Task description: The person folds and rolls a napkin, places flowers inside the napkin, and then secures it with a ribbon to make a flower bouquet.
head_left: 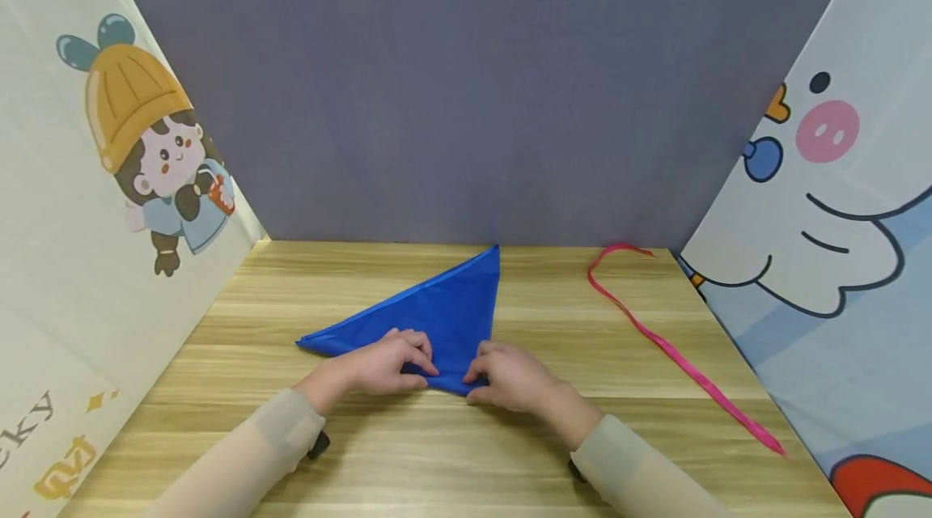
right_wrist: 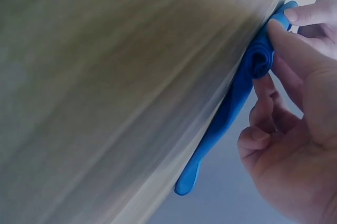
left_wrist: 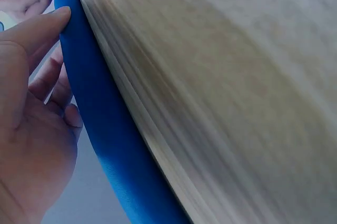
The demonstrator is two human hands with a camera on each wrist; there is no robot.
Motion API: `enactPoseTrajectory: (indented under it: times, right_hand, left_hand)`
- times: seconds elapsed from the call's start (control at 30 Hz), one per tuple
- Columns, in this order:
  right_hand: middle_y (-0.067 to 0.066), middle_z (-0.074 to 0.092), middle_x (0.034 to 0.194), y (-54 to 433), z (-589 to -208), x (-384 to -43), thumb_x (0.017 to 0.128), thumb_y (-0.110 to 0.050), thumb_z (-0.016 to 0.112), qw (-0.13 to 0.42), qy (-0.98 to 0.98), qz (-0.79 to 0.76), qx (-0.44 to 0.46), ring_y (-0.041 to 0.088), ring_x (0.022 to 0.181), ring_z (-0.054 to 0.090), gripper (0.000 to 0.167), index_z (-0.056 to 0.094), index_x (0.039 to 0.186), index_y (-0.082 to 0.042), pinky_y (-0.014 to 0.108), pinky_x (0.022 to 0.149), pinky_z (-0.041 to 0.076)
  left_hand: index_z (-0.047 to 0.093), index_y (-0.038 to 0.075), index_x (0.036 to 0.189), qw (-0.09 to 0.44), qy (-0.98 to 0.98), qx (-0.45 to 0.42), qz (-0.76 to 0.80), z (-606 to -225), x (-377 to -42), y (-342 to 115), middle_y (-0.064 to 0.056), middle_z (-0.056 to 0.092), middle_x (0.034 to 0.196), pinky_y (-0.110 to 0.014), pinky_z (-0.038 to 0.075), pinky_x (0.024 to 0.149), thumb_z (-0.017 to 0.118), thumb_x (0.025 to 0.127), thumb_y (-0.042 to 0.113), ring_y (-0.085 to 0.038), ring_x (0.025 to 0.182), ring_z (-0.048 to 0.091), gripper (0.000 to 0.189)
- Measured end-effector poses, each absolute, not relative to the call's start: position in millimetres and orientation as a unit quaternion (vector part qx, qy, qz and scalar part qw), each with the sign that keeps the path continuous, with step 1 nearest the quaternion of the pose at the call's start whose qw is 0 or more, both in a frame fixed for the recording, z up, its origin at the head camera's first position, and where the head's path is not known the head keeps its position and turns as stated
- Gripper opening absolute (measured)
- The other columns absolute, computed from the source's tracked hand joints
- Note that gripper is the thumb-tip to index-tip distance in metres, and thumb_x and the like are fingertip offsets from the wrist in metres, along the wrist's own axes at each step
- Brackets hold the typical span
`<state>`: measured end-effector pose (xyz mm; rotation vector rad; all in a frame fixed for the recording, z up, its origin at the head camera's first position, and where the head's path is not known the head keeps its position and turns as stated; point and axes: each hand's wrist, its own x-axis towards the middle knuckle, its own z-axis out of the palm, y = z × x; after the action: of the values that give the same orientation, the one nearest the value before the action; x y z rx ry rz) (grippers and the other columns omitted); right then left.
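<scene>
A blue cloth, folded into a triangle, lies on the table with one point toward the back and another toward the left. Its near edge is rolled up; the right wrist view shows the spiral end of the roll. My left hand pinches this edge, its thumb on the near side and fingers behind the cloth. A short way to the right, my right hand grips the roll close to its end between thumb and curled fingers.
A pink ribbon curves along the right of the wooden table. A grey panel stands at the back. Cartoon-printed sheets hang on the left and right.
</scene>
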<state>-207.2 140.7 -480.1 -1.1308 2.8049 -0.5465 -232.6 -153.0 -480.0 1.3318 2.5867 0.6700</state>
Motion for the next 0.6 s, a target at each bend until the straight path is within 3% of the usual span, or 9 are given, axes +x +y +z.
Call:
enactPoseTrajectory:
  times: [0.2,0.6]
  right_hand:
    - [-0.009,0.069,0.096,147,-479,-209,0.094,-0.030,0.090,0.050,0.912,-0.175,-0.368,0.006,0.091,0.063,0.016,0.087,0.107,-0.021,0.028,0.083,0.056]
    - [-0.008,0.075,0.102,165,-476,-211,0.101,-0.025,0.081,0.055,0.901,-0.192,-0.385,0.009,0.098,0.069,0.009,0.087,0.106,-0.020,0.032,0.088,0.059]
  left_hand:
    - [0.085,0.017,0.125,0.097,0.858,0.443,0.241,-482,-232,-149,0.009,0.070,0.110,-0.033,0.050,0.103,0.077,0.105,0.022,-0.005,0.108,0.062,0.022]
    - [0.083,0.016,0.121,0.107,0.852,0.426,0.285,-484,-229,-137,0.006,0.081,0.114,-0.026,0.060,0.094,0.074,0.107,0.019,-0.001,0.105,0.071,0.017]
